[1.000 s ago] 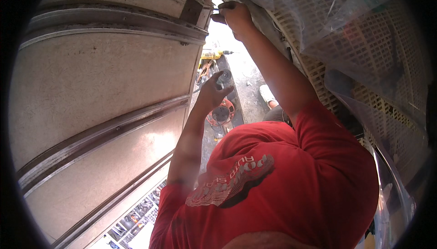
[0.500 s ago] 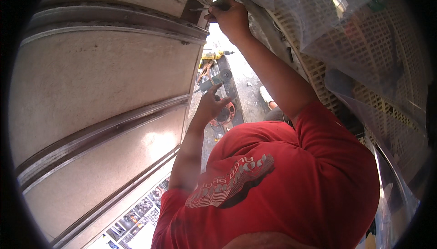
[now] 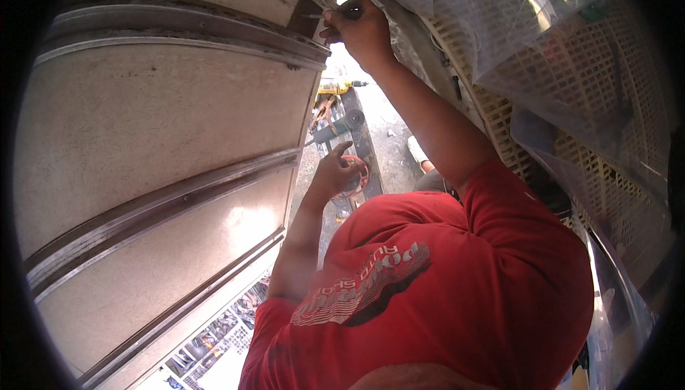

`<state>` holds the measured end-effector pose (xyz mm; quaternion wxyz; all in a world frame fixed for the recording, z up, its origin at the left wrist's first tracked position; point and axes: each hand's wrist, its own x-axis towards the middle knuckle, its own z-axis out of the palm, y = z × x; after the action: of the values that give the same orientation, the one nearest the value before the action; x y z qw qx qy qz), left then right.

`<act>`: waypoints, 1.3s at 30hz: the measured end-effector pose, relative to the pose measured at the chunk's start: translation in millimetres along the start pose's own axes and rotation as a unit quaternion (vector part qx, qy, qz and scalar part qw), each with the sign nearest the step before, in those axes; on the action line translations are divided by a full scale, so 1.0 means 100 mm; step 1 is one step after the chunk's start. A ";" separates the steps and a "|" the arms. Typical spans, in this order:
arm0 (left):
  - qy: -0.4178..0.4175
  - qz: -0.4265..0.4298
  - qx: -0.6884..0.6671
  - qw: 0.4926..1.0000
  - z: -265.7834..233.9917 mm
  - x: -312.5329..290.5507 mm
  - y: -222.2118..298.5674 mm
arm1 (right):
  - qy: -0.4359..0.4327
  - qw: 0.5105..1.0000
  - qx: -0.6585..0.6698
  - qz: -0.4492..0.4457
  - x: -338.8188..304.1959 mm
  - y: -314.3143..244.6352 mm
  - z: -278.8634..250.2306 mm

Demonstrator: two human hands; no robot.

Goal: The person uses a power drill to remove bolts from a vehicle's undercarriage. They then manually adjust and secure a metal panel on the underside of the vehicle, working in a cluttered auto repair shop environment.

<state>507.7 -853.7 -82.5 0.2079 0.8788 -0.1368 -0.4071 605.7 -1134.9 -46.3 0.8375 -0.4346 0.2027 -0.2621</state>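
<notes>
Looking at a pale panel (image 3: 143, 119) with three rails (image 3: 200, 26), then one drill (image 3: 333, 88) and one grinder (image 3: 335, 129), probably parked within reach. Got one left hand (image 3: 332, 176), half-curled, seemingly empty, by one reel (image 3: 364, 176); then one right hand (image 3: 362, 29) pinching one thin rod (image 3: 314, 16) at the panel's corner, likely for control. Ending on mesh (image 3: 497, 114).

I'm looking at a red T-shirt (image 3: 492, 297), its short sleeves (image 3: 491, 191) either side of a silvery-grey chest print (image 3: 357, 290) of lettering and fine lines.
</notes>
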 end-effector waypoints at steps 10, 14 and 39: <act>-0.013 -0.001 -0.024 1.000 0.10 -0.04 -0.05 | -0.051 0.996 0.074 -0.010 0.06 0.16 0.11; 0.000 0.023 -0.008 1.000 0.14 -0.05 -0.14 | -0.081 0.994 0.054 -0.043 0.09 0.23 0.03; -0.046 0.016 -0.005 0.999 0.16 -0.11 -0.02 | -0.069 0.996 0.043 -0.045 0.05 0.32 0.17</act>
<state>488.2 -851.6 -85.0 0.2124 0.8558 -0.1579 -0.4445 627.7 -1112.0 -64.9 0.8549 -0.4236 0.1131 -0.2775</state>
